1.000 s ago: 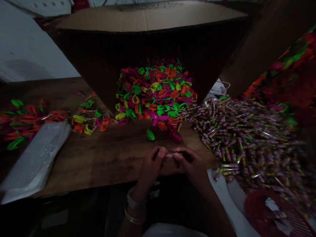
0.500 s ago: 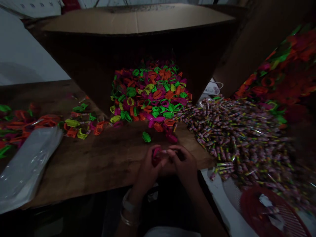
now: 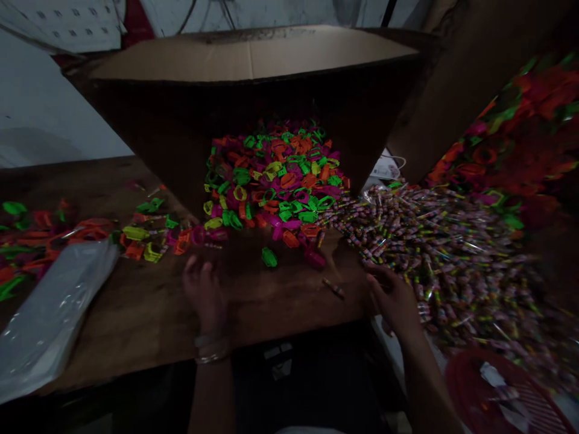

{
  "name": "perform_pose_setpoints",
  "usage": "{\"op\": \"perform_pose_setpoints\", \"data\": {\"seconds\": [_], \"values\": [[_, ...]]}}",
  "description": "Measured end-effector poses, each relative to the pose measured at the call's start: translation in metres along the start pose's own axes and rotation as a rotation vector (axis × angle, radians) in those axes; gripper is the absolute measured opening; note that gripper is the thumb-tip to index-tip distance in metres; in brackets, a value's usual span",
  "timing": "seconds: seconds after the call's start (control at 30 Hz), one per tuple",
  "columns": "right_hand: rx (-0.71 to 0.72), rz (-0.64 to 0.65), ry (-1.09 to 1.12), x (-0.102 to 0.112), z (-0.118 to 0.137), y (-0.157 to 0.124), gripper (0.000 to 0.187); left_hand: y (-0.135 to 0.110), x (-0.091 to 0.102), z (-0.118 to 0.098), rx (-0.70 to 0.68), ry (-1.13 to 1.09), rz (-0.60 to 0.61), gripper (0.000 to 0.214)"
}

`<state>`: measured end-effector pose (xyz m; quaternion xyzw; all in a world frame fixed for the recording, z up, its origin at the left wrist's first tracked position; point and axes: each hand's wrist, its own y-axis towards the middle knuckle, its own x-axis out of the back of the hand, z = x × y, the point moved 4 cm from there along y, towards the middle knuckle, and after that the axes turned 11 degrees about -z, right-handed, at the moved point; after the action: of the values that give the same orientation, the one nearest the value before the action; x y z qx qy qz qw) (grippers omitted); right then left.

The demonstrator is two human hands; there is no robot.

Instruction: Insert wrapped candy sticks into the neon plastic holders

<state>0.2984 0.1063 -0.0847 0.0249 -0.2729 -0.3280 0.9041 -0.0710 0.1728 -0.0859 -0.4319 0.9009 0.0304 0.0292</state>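
Observation:
My left hand (image 3: 204,292) is over the wooden table with its fingers apart and slightly curled, somewhat blurred. Just beyond its fingertips lies a magenta plastic watch-like piece (image 3: 198,234), with a small wrapped stick (image 3: 213,245) beside it. My right hand (image 3: 394,298) is at the left edge of a large heap of small wrapped candies (image 3: 434,235), thumb and fingers apart; nothing shows between them. One loose wrapped candy (image 3: 333,289) lies between my hands. A green plastic piece (image 3: 269,257) and a magenta one (image 3: 314,258) lie farther back.
An open cardboard box (image 3: 253,57) on its side spills colourful plastic pieces (image 3: 275,175) onto the wooden table (image 3: 149,307). Clear plastic bags (image 3: 58,319) lie at left, near more pieces (image 3: 136,233). A red basket (image 3: 470,386) stands at lower right; more pieces (image 3: 538,132) fill the right side.
My hands have parted: the left moved left, the right moved right to the candy heap. The magenta piece has left my left hand. A loose candy now lies on the table between them.

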Motion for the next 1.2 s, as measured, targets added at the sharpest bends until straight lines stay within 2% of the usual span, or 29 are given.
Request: {"op": "perform_pose_setpoints", "data": {"seconds": [0.1, 0.17, 0.23, 0.3, 0.37, 0.43, 0.5, 0.57, 0.63, 0.7, 0.8, 0.87, 0.9, 0.97, 1.03, 1.17, 1.2], "values": [[0.135, -0.021, -0.361, 0.004, -0.004, 0.014, 0.024, -0.025, -0.027, 0.008, -0.051, 0.237, 0.216, 0.021], [0.240, 0.023, -0.596, -0.002, 0.000, 0.020, 0.021, -0.038, -0.048, 0.010, -0.103, 0.365, 0.318, 0.022], [0.310, 0.083, -0.781, -0.011, 0.006, 0.022, 0.020, -0.047, -0.063, 0.010, -0.153, 0.429, 0.342, 0.023], [0.327, 0.122, -0.908, -0.017, 0.012, 0.022, 0.018, -0.051, -0.071, 0.005, -0.201, 0.468, 0.334, 0.014], [0.315, 0.145, -0.984, -0.019, 0.017, 0.019, 0.019, -0.054, -0.069, -0.003, -0.256, 0.467, 0.317, 0.008], [0.302, 0.168, -1.025, -0.019, 0.021, 0.016, 0.021, -0.057, -0.060, -0.014, -0.271, 0.418, 0.354, 0.010], [0.305, 0.186, -1.030, -0.017, 0.023, 0.015, 0.024, -0.064, -0.048, -0.021, -0.191, 0.328, 0.502, 0.017], [0.306, 0.202, -1.008, -0.016, 0.022, 0.015, 0.025, -0.075, -0.033, -0.024, 0.000, 0.210, 0.683, 0.022], [0.286, 0.203, -0.934, -0.015, 0.021, 0.016, 0.021, -0.087, -0.018, -0.025, 0.194, 0.080, 0.773, 0.032], [0.248, 0.205, -0.713, -0.016, 0.024, 0.014, 0.015, -0.096, -0.008, -0.026, 0.282, -0.003, 0.751, 0.044], [0.126, 0.313, -0.082, -0.022, 0.044, -0.001, 0.018, -0.103, -0.006, -0.027, 0.198, 0.104, 0.768, 0.051], [0.007, 0.458, 0.275, -0.029, 0.063, -0.021, 0.023, -0.106, -0.010, -0.030, 0.061, 0.237, 0.819, 0.040], [-0.049, 0.515, 0.380, -0.033, 0.071, -0.031, 0.025, -0.107, -0.013, -0.032, -0.002, 0.282, 0.836, 0.034], [-0.138, 0.550, 0.500, -0.039, 0.085, -0.049, 0.024, -0.109, -0.015, -0.035, -0.071, 0.328, 0.861, 0.025], [-0.188, 0.516, 0.564, -0.044, 0.092, -0.061, 0.023, -0.111, -0.016, -0.037, -0.073, 0.367, 0.886, 0.025], [-0.152, 0.471, 0.610, -0.049, 0.097, -0.065, 0.017, -0.113, -0.013, -0.044, -0.117, 0.449, 0.894, 0.049], [-0.126, 0.475, 0.612, -0.049, 0.099, -0.063, 0.015, -0.114, -0.013, -0.047, -0.140, 0.458, 0.907, 0.050]]}}
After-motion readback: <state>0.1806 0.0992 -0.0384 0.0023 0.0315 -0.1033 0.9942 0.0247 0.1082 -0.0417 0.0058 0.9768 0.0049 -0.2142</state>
